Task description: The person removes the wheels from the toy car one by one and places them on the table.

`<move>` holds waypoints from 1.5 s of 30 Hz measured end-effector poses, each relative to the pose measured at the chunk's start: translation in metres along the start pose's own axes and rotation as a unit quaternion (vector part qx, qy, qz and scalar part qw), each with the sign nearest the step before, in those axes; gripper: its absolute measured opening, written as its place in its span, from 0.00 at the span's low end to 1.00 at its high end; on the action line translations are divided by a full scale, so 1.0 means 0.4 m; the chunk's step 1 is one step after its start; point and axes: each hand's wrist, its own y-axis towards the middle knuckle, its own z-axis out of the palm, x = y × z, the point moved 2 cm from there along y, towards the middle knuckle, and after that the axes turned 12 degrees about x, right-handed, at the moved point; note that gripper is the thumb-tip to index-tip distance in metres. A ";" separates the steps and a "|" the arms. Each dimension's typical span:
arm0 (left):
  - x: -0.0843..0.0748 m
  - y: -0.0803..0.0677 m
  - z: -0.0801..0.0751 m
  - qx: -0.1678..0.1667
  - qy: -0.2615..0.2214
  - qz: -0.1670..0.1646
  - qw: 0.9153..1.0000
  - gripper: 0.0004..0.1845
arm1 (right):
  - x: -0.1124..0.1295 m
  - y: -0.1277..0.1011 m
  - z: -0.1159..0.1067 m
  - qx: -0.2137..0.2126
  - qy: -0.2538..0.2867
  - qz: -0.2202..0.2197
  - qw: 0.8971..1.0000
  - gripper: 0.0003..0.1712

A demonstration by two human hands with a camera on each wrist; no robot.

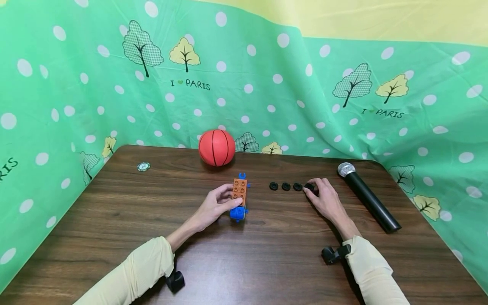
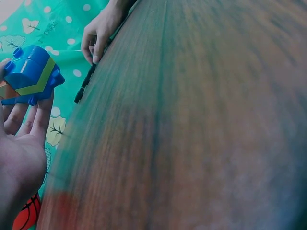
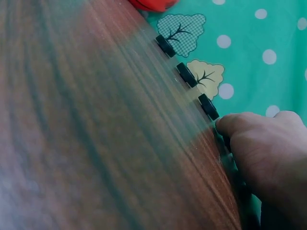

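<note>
My left hand (image 1: 213,207) holds a toy-block vehicle body (image 1: 239,192) over the table, thumb on its top and fingers along its far side. Orange studded bricks form its middle, with a blue hook piece at one end. At the other end is a blue block; the left wrist view shows a yellow-green stripe on this blue block (image 2: 36,72). To the right, my right hand (image 1: 325,199) pinches a small black toy wheel (image 1: 309,186) at the tabletop, partly hidden by the fingers. Three more black wheels (image 1: 286,186) stand in a row to its left, apart from each other.
A red basketball (image 1: 216,147) sits at the table's back edge, with a poker chip (image 1: 143,166) off to its left. The black microphone (image 1: 367,197) lies at the right, beyond my right hand. A green dotted cloth (image 1: 244,84) hangs behind the brown table (image 1: 126,220).
</note>
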 end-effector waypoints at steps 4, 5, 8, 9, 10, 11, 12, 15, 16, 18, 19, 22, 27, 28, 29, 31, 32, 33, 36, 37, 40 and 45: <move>0.000 0.000 -0.001 0.001 -0.002 0.002 1.000 0.24 | -0.003 0.001 0.002 0.000 0.003 0.004 1.000 0.14; -0.001 0.000 -0.001 0.001 -0.002 0.001 1.000 0.24 | -0.003 0.001 0.003 0.001 0.003 0.005 1.000 0.15; -0.001 0.000 -0.001 0.002 -0.002 0.000 1.000 0.24 | -0.005 0.001 0.004 0.001 0.003 0.008 1.000 0.14; 0.000 0.001 0.000 0.002 -0.003 -0.001 1.000 0.24 | -0.005 0.001 0.004 0.000 0.003 0.008 1.000 0.14; 0.000 0.001 0.000 0.002 -0.003 -0.002 1.000 0.24 | -0.005 0.001 0.005 0.001 0.002 0.008 1.000 0.14; 0.000 0.001 0.000 0.002 -0.003 -0.004 1.000 0.24 | -0.005 0.002 0.005 0.001 0.002 0.009 1.000 0.15; 0.001 0.000 -0.001 0.002 -0.004 -0.004 1.000 0.24 | -0.005 0.002 0.006 0.001 0.002 0.010 1.000 0.15; 0.002 -0.001 -0.001 0.001 -0.004 -0.006 1.000 0.25 | -0.006 0.001 0.006 0.005 0.002 0.016 1.000 0.16; 0.002 -0.001 -0.001 0.000 -0.004 -0.006 1.000 0.25 | -0.006 0.000 0.006 0.008 0.004 0.019 1.000 0.16; 0.003 -0.002 0.000 0.001 -0.003 -0.005 1.000 0.25 | -0.006 -0.001 0.005 0.011 0.006 0.025 1.000 0.17; 0.003 -0.002 0.000 0.001 -0.003 -0.005 1.000 0.25 | -0.006 -0.003 0.003 0.012 0.007 0.028 1.000 0.18; 0.005 -0.001 0.001 0.003 -0.004 -0.004 1.000 0.24 | -0.002 -0.007 -0.001 0.016 0.014 0.037 0.999 0.20; 0.004 0.000 0.003 0.004 -0.005 -0.005 1.000 0.24 | 0.025 -0.017 -0.009 0.004 0.019 0.034 0.999 0.20; 0.003 0.000 0.003 0.004 -0.005 -0.005 1.000 0.24 | 0.034 -0.019 -0.010 -0.004 0.020 0.026 0.999 0.19; 0.003 0.000 0.003 0.005 -0.005 -0.004 1.000 0.25 | 0.044 -0.021 -0.010 -0.011 0.021 0.015 1.000 0.19; 0.002 0.000 0.003 0.007 -0.004 -0.004 1.000 0.26 | 0.069 -0.024 -0.011 -0.030 0.026 -0.019 0.999 0.17; 0.002 -0.001 0.002 0.008 -0.002 -0.006 1.000 0.27 | 0.083 -0.026 -0.011 -0.038 0.031 -0.041 0.998 0.16; 0.003 -0.001 0.002 0.010 -0.002 -0.006 1.000 0.28 | 0.099 -0.028 -0.010 -0.046 0.037 -0.066 0.996 0.15; 0.004 -0.004 0.001 0.022 0.009 -0.005 1.000 0.29 | 0.155 -0.033 -0.004 -0.061 0.059 -0.154 0.984 0.15; 0.004 -0.005 0.000 0.028 0.016 -0.005 0.999 0.29 | 0.176 -0.036 -0.001 -0.062 0.065 -0.183 0.979 0.16; 0.001 -0.005 0.000 0.055 0.036 -0.009 0.998 0.27 | 0.242 -0.046 0.008 -0.055 0.085 -0.262 0.960 0.19; 0.000 -0.003 0.005 0.114 0.084 -0.023 0.990 0.26 | 0.326 -0.068 0.023 -0.031 0.087 -0.342 0.935 0.26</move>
